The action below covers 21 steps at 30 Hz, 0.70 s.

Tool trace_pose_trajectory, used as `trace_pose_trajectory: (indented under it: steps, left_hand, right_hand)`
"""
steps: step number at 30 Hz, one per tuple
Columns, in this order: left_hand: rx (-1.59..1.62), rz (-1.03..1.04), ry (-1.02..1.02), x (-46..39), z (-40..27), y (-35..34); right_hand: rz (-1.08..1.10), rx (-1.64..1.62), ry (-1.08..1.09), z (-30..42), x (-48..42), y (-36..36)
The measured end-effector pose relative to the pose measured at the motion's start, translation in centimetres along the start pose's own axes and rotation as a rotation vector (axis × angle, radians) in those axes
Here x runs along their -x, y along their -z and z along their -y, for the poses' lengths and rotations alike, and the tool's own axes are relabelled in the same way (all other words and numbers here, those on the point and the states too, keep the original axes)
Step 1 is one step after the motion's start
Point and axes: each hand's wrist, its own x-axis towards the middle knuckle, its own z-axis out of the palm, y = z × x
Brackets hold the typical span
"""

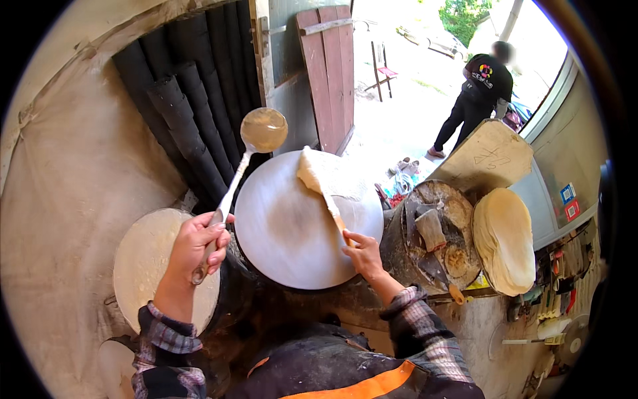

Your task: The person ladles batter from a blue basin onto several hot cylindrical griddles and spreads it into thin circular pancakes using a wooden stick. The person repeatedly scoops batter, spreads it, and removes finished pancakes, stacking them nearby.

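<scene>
My left hand (pixel 202 242) grips the handle of a ladle (pixel 264 130), its round bowl raised over the far left rim of a round griddle (pixel 294 249). In my right hand (pixel 366 253) is the wooden handle of a batter spreader (pixel 311 172), whose pale-coated blade lies on the far part of the griddle. A thin layer of pale batter (pixel 344 180) covers the surface to the right of that blade. A brownish patch shows at the griddle's middle. Below and left of my left hand stands a wide tub of pale batter (pixel 149 249).
Stacked flatbreads (pixel 503 244) lie at the right, beside a sooty drum top (pixel 456 204) holding a block and a wooden-handled scraper (pixel 456 294). Black cylinders (pixel 182 109) are piled at the back left. Beyond the open wooden door (pixel 329 75), a person (pixel 478 95) stands outside near a folding chair (pixel 384 72).
</scene>
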Motion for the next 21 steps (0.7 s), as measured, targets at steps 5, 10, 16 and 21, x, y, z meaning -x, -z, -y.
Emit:
trace_pose_trajectory:
  steps: [5,10,16,21]
  left_hand:
    - [0.059,-0.057,-0.069,3.5,0.1,0.8]
    - [0.084,-0.105,-0.081,2.8,0.4,0.5]
    - [0.124,-0.146,-0.098,6.5,1.2,1.3]
    - [0.236,-0.195,-0.09,5.3,1.1,0.9]
  right_hand:
    - [0.056,-0.3,-0.078,0.1,-0.3,3.0]
    - [0.137,0.011,0.134,0.0,-2.1,0.7]
    - [0.147,-0.179,0.08,-1.1,-3.2,3.8]
    - [0.269,0.064,0.148,0.2,-4.1,1.5]
